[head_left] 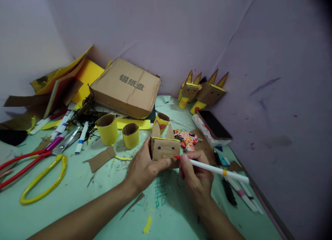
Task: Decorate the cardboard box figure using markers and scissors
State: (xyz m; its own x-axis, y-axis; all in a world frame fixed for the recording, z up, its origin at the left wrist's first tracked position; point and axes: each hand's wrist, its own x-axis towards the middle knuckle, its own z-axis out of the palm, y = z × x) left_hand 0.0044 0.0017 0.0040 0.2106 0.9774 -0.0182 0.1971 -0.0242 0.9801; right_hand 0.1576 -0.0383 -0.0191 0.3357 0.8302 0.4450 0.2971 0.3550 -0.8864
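Brown cardboard figure [165, 148] with two ears and purple eyes stood on the counter [77, 195], the left hand [143, 169] clamping its fingers on the left end. Right of them, the right hand [195, 176] pinched a white marker [212, 169], red tip touching the figure.

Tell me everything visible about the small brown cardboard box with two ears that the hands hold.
The small brown cardboard box with two pointed ears looks like an animal face: two purple dot eyes on its front and a thin yellow strip along the top edge. It stands upright on the pale green table. The left hand grips its left side; the right hand holds a white marker with a red tip at its lower right corner.
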